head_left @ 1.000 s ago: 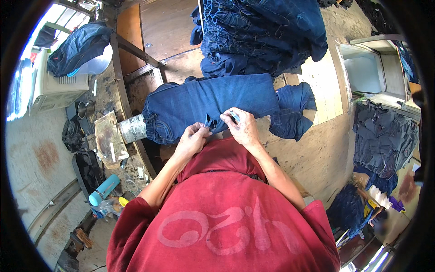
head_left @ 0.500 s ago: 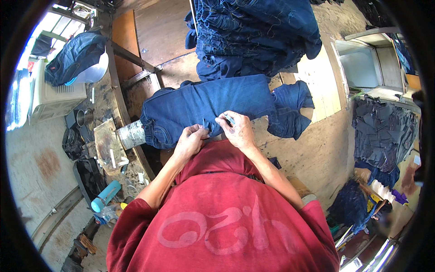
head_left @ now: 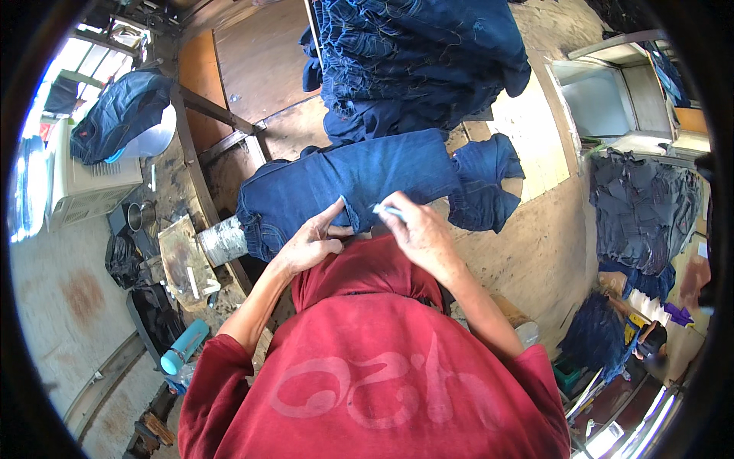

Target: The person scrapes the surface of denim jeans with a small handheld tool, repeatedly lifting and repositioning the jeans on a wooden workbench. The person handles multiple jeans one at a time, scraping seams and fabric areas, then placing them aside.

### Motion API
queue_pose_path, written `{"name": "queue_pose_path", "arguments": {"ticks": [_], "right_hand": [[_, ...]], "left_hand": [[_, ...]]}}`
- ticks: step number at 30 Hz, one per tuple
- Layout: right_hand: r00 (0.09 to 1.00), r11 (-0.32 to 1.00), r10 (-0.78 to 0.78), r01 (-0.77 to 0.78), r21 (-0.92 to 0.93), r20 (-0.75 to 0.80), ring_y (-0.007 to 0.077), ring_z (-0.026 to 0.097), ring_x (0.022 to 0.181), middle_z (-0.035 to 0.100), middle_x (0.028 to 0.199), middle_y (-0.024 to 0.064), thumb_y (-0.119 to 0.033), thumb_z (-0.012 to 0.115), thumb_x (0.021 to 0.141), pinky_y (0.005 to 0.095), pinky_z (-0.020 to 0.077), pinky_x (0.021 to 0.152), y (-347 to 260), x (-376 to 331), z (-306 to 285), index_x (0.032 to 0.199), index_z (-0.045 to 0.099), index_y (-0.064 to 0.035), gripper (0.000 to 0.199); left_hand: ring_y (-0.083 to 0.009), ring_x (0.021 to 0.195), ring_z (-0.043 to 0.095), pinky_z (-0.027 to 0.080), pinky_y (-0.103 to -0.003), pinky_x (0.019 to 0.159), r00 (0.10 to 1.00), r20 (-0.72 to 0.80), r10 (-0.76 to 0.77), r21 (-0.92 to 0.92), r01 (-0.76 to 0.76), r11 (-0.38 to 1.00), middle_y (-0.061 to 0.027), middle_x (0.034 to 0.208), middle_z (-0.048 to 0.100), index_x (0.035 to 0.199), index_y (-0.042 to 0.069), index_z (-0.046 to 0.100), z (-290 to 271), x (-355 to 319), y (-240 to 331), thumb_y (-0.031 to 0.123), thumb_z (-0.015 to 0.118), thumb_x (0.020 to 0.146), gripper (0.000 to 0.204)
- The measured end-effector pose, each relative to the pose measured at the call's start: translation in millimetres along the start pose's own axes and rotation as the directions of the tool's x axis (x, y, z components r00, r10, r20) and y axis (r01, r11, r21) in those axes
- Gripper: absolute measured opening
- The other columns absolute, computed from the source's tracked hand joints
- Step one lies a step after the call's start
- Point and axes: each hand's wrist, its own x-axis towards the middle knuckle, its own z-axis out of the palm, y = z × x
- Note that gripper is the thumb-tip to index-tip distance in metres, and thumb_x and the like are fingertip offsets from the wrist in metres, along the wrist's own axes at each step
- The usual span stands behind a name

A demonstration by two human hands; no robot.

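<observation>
A pair of dark blue jeans (head_left: 367,172) lies crosswise in front of me, drawn over a whitish-grey round form (head_left: 223,240) that sticks out at the left. My left hand (head_left: 312,239) rests on the near edge of the denim with its index finger stretched out and its thumb apart. That finger touches a small raised fold of cloth. Just right of the fold, my right hand (head_left: 422,236) is closed around a small, thin, pale blue-white stick-like thing (head_left: 388,209). Its tip points at the denim; its exact kind is too small to tell.
Beyond the jeans rises a large pile of dark denim (head_left: 420,65). Stacked dark grey cloth (head_left: 638,206) lies at the right. A stained workbench (head_left: 180,183) runs along the left, with a metal cup (head_left: 138,216) on it; a turquoise bottle (head_left: 183,346) lies nearer me.
My left hand has gone from pinching the cloth to stretched fingers on it. My right hand has shifted slightly right and nearer me, the pale thing now showing more.
</observation>
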Motion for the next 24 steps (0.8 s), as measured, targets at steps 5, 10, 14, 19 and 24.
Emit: {"name": "queue_pose_path", "arguments": {"ticks": [5, 10, 14, 19, 24], "right_hand": [[0.999, 0.953, -0.031, 0.033, -0.301, 0.011, 0.0382, 0.076, 0.076, 0.076, 0.082, 0.0153, -0.03, 0.07, 0.105, 0.0483, 0.0585, 0.067, -31.1, 4.1, 13.6, 0.099, 0.072, -0.011, 0.02], [0.994, 0.978, -0.099, 0.088, -0.188, -0.052, 0.0391, 0.074, 0.07, 0.074, 0.076, 0.0143, -0.03, 0.073, 0.102, 0.0501, 0.0581, 0.065, -35.1, 11.7, 10.2, 0.085, 0.073, -0.0109, 0.025], [0.986, 0.874, -0.091, 0.013, -0.486, -0.138, 0.0363, 0.077, 0.074, 0.076, 0.078, 0.0154, -0.03, 0.071, 0.102, 0.0501, 0.0598, 0.066, -34.9, 17.9, 8.8, 0.084, 0.073, -0.0098, 0.027], [0.998, 0.909, -0.064, 0.063, -0.411, 0.012, 0.0359, 0.075, 0.071, 0.076, 0.077, 0.0131, -0.03, 0.075, 0.098, 0.047, 0.0585, 0.064, -34.5, 19.9, 5.2, 0.087, 0.078, -0.0124, 0.021], [0.989, 0.939, -0.034, 0.081, -0.333, 0.146, 0.0362, 0.076, 0.075, 0.077, 0.081, 0.0146, -0.031, 0.076, 0.097, 0.0479, 0.0596, 0.066, -37.2, 17.0, 5.6, 0.089, 0.078, -0.0111, 0.021]], "left_hand": [[-0.0052, 0.066, 0.051, 0.044, -0.02, 0.056, 0.98, 0.066, -0.188, -0.05, 0.191, 0.98, -0.0306, 0.163, 0.051, 0.179, 0.018, 0.01, -11.0, 1.1, 11.4, -0.018, 0.053, 0.083, 0.111], [-0.0042, 0.059, 0.044, 0.04, -0.021, 0.051, 0.977, 0.117, -0.178, -0.137, 0.194, 0.971, -0.0293, 0.16, 0.054, 0.179, 0.023, 0.01, -15.3, -1.8, 11.1, -0.019, 0.051, 0.079, 0.116], [-0.0049, 0.057, 0.043, 0.038, -0.021, 0.049, 0.972, 0.132, -0.192, -0.153, 0.212, 0.965, -0.0257, 0.158, 0.056, 0.179, 0.025, 0.009, -17.1, 0.4, 11.0, -0.02, 0.05, 0.077, 0.119], [-0.0047, 0.055, 0.042, 0.035, -0.022, 0.047, 0.969, 0.137, -0.205, -0.171, 0.227, 0.959, -0.0191, 0.155, 0.058, 0.179, 0.025, 0.009, -17.8, 0.1, 12.5, -0.021, 0.049, 0.076, 0.12], [-0.0041, 0.055, 0.04, 0.034, -0.022, 0.047, 0.967, 0.14, -0.214, -0.189, 0.238, 0.953, -0.0175, 0.155, 0.059, 0.179, 0.026, 0.009, -16.9, -1.2, 11.3, -0.022, 0.048, 0.076, 0.121]]}}
